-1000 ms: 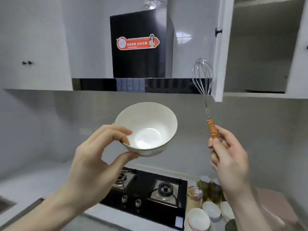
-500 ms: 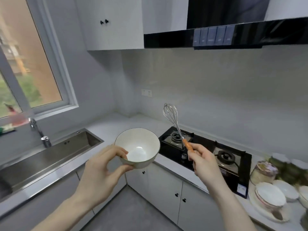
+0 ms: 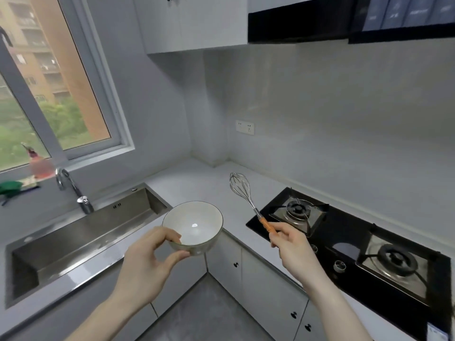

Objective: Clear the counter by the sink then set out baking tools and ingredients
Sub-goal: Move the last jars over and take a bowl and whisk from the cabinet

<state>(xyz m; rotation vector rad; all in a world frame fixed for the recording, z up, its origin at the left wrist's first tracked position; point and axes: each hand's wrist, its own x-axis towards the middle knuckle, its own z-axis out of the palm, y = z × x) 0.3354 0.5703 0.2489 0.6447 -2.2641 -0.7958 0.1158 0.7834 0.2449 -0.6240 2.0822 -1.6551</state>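
Above the worktop (image 3: 197, 183), pinched bowl (image 3: 193, 226) by rim in left hand (image 3: 150, 262), whisk (image 3: 248, 198) by handle in right hand (image 3: 290, 244); likely breakable, light.

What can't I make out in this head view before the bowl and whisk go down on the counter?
- Bowl: its base, covered by the left hand.
- Whisk: the lower handle, wrapped inside the right hand.
- Sink: its near-left corner, hidden by its own rim.
- Stove: the right end, cut off by the frame edge.
- Items on the windowsill: too blurred to identify.
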